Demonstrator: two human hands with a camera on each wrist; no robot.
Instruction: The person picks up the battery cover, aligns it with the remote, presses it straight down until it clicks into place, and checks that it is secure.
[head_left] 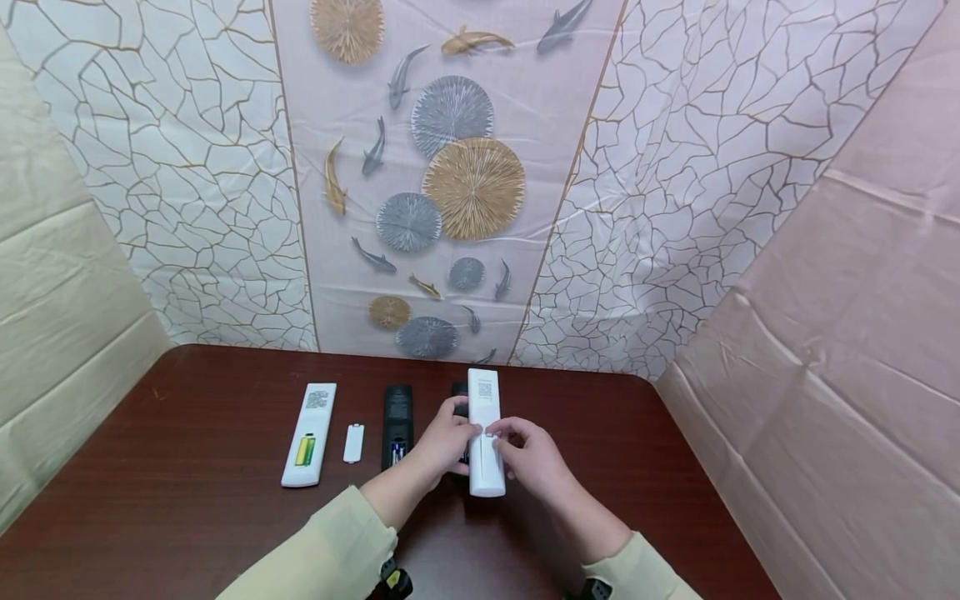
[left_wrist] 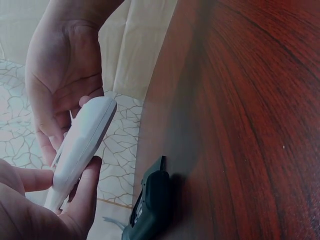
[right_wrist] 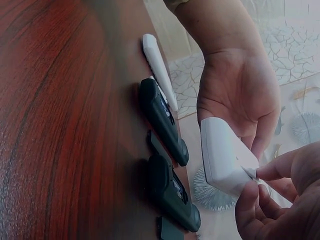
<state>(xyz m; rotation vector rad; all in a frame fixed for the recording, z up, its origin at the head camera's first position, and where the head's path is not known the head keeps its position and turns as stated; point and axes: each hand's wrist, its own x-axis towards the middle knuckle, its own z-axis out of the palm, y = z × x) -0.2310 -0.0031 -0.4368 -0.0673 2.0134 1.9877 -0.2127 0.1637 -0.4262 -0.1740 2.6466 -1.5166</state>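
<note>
Remote control (head_left: 483, 400), white, is held back side up above a brown table (head_left: 187, 525); the left hand (head_left: 444, 437) grips its sides, the right hand (head_left: 536, 460) pinches its battery cover (head_left: 489, 458). Leftward lies a black remote (head_left: 397, 408).

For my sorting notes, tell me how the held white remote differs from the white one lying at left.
The held remote is raised off the table; the left remote lies on it. The left remote's battery compartment is open, showing green and yellow inside; on the held remote no batteries show. Both are long and white, backs showing.
</note>
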